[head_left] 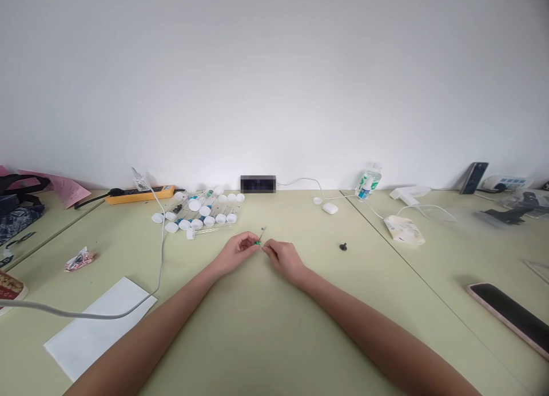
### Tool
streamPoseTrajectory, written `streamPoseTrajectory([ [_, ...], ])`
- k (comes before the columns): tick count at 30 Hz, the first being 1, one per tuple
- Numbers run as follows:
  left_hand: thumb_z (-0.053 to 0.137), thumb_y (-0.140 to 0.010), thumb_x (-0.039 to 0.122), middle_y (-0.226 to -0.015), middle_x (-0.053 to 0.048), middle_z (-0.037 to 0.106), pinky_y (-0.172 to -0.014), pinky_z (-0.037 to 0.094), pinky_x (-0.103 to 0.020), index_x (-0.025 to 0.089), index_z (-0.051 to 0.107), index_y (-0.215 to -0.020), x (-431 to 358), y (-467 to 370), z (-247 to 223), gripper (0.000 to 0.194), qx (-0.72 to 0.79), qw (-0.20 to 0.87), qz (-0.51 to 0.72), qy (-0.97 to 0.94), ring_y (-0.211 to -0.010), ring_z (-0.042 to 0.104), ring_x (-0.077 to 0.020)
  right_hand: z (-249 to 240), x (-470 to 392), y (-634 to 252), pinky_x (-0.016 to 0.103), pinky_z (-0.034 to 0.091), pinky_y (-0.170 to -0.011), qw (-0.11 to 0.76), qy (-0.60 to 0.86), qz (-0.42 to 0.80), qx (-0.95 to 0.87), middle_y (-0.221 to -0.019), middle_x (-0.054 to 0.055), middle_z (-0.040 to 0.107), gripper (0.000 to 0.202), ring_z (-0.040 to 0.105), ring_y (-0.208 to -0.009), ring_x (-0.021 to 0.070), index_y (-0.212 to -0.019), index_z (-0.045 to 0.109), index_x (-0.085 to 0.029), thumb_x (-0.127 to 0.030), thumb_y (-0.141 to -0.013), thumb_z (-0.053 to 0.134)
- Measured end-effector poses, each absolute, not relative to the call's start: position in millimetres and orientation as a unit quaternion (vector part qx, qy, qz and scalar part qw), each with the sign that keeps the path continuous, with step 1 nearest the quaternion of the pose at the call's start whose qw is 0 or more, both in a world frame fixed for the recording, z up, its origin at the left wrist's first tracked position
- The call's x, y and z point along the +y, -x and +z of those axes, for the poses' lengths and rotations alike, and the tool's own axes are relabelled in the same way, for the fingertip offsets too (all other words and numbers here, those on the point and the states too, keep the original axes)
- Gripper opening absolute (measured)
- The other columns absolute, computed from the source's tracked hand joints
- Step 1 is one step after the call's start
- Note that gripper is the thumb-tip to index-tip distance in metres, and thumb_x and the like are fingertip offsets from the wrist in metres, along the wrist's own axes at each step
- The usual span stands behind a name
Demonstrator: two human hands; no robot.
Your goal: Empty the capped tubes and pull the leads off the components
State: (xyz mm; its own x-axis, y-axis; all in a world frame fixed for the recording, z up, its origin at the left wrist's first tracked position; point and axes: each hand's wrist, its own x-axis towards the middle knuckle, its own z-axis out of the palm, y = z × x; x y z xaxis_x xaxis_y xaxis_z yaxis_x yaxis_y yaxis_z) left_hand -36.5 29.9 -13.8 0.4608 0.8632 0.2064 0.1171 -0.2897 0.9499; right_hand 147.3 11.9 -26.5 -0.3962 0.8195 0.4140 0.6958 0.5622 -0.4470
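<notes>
Near the middle of the pale green surface (274,339), in the head view, the left hand (237,251) and the right hand (286,260) meet over a small green piece (257,243) with a thin rod (262,232) rising beside it. The left hand's grip is closed on the small green piece, between thumb and fingers. The right hand's grip is pinched together just beside it; whatever sits between those fingertips is too small to tell. Both forearms reach in from the near edge of the view.

Beyond the left hand, towards the wall (274,87), lies a cluster of white-capped tubes (205,211), some with blue or green parts. Behind its left end is an orange power strip (139,195) with a black plug in it. A white cable (162,247) curves down past the cluster and across a white sheet (100,327) on the left, with a crumpled wrapper (80,259) farther out.

A dark, pixelated object (258,184) stands straight ahead against the wall. To the right of the hands are a small black part (343,247), a white case (330,208), a clear bottle (369,182) with a green and blue label, and a white packet (404,230). Of 2 phone-like devices, 1 leans upright (474,178) at the wall and 1 lies flat (512,316) at the right edge.
</notes>
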Motion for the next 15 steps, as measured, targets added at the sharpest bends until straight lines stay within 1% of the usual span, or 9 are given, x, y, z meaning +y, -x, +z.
streamPoseTrajectory([
  [3,0.058,-0.075,0.036,-0.079,-0.002,0.056,-0.064,0.040,-0.023,0.017,0.058,-0.087,37.5,41.4,-17.7,0.022,0.376,0.490,0.440,-0.652,-0.071,0.050,-0.0121,-26.2,13.0,-149.5,0.021,0.032,-0.051,0.308,0.462,0.102,-0.825,-0.060,0.000,0.054,0.023,0.047,-0.051,0.0113,-0.077,0.053,-0.019,-0.025,-0.090,0.035],
  [5,0.060,-0.073,0.036,-0.081,-0.002,0.056,-0.061,0.039,-0.023,0.018,0.059,-0.089,41.1,44.7,-18.2,0.024,0.389,0.507,0.470,-0.609,-0.067,0.048,-0.0108,-25.9,13.8,-150.3,0.021,0.033,-0.052,0.310,0.464,0.104,-0.823,-0.063,0.001,0.056,0.023,0.048,-0.053,0.0112,-0.077,0.053,-0.019,-0.025,-0.090,0.035],
  [7,0.061,-0.072,0.036,-0.084,-0.002,0.055,-0.062,0.039,-0.023,0.018,0.060,-0.090,42.3,46.9,-17.0,0.025,0.385,0.529,0.490,-0.576,-0.065,0.046,-0.0097,-25.5,14.3,-150.3,0.021,0.035,-0.055,0.312,0.463,0.107,-0.823,-0.068,0.002,0.058,0.022,0.050,-0.058,0.0114,-0.078,0.054,-0.019,-0.023,-0.090,0.036],
  [11,0.065,-0.070,0.033,-0.086,-0.003,0.056,-0.064,0.039,-0.024,0.018,0.061,-0.091,40.7,47.3,-12.8,0.026,0.359,0.570,0.501,-0.544,-0.065,0.046,-0.0092,-24.8,14.2,-149.7,0.022,0.039,-0.060,0.311,0.459,0.109,-0.825,-0.077,0.003,0.060,0.019,0.053,-0.066,0.0123,-0.082,0.056,-0.019,-0.020,-0.088,0.038],
  [15,0.067,-0.067,0.030,-0.084,-0.003,0.057,-0.064,0.039,-0.024,0.017,0.062,-0.090,40.3,46.4,-11.2,0.027,0.354,0.594,0.506,-0.515,-0.064,0.047,-0.0089,-25.1,13.5,-150.0,0.023,0.041,-0.061,0.298,0.465,0.107,-0.827,-0.080,0.004,0.059,0.020,0.053,-0.067,0.0126,-0.087,0.058,-0.019,-0.018,-0.087,0.038],
])
